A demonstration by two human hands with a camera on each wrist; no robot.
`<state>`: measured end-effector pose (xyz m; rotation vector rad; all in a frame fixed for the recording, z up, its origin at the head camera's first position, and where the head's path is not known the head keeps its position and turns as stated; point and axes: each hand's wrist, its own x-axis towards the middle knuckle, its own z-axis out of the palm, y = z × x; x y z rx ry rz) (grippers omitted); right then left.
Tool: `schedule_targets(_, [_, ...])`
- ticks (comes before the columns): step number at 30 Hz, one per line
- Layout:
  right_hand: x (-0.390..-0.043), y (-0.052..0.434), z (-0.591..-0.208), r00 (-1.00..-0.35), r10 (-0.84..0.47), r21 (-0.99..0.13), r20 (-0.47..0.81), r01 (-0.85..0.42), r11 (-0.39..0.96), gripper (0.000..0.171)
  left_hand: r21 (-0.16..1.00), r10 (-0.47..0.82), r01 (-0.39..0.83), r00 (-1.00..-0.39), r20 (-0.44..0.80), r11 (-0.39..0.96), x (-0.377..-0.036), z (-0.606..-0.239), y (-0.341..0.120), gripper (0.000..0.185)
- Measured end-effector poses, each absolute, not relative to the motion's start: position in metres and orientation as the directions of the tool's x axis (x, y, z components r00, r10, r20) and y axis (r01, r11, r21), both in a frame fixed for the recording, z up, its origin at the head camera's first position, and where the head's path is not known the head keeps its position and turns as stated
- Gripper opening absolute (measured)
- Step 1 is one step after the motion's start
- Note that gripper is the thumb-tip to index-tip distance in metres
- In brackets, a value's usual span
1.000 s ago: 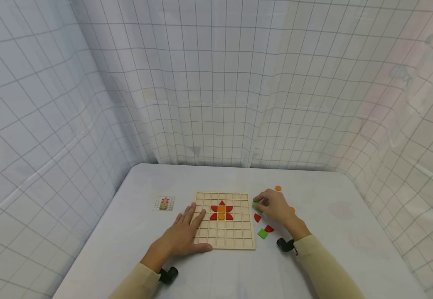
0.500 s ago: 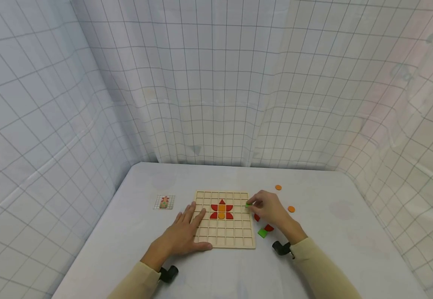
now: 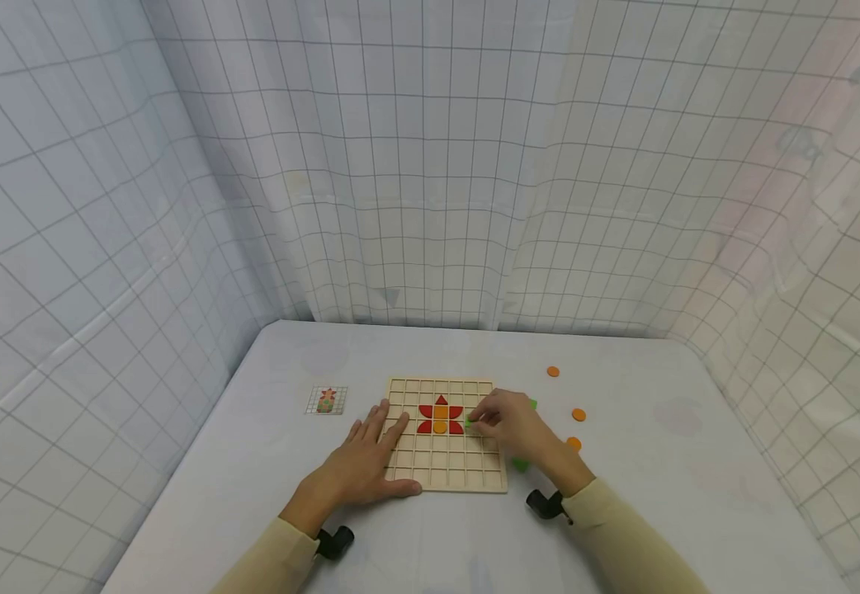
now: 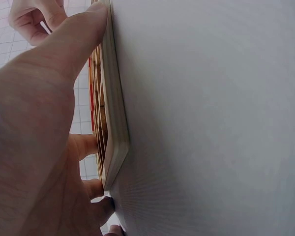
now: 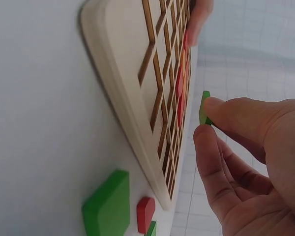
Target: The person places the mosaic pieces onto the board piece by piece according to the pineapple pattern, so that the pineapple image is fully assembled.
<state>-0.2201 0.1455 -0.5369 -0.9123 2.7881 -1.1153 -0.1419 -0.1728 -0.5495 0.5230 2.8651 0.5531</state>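
Note:
A pale wooden grid board (image 3: 467, 483) lies on the table in front of me. On it, red and orange pieces form a flower-like figure, with an orange square (image 3: 441, 412) above an orange disc (image 3: 440, 427). My left hand (image 3: 359, 466) rests spread on the board's left side, thumb along the near edge. Between thumb and fingertips, my right hand (image 3: 512, 425) pinches a small green tile (image 5: 205, 108). It holds the tile over the board, just right of the red pieces in the head view.
Right of the board lie loose pieces: orange discs (image 3: 578, 414), a green square (image 5: 108, 204) and a red piece (image 5: 145, 215), partly hidden by my right arm in the head view. A small pattern card (image 3: 326, 401) lies to the left. Gridded white curtains (image 3: 430, 206) surround the table.
My right hand has picked up the green tile from beside the board and carried it left over the board. The left hand has stayed in place.

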Motion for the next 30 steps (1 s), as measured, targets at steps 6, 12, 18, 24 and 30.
schedule_targets(6, [-0.214,0.135,-0.54,-0.796,-0.566,-0.618,0.217,-0.56,0.551,0.006,0.393,0.368,0.301,-0.923,-0.108,0.869,-0.142,-0.548,-0.173,0.127])
schedule_targets(12, [-0.209,0.122,-0.542,-0.752,-0.623,-0.596,0.214,-0.606,0.527,0.006,0.394,0.371,0.305,-0.923,-0.103,0.867,-0.142,-0.548,-0.173,0.127])
schedule_targets(18, [-0.204,0.11,-0.542,-0.736,-0.645,-0.593,0.207,-0.619,0.515,0.005,0.408,0.378,0.308,-0.921,-0.099,0.859,-0.14,-0.546,-0.174,0.125])
schedule_targets(24, [-0.201,0.102,-0.544,-0.731,-0.652,-0.573,0.2,-0.627,0.527,0.005,0.412,0.379,0.306,-0.919,-0.107,0.858,-0.139,-0.547,-0.175,0.125])
schedule_targets(30, [-0.199,0.097,-0.543,-0.741,-0.644,-0.54,0.19,-0.626,0.563,0.006,0.402,0.382,0.312,-0.918,-0.105,0.861,-0.14,-0.549,-0.175,0.126])
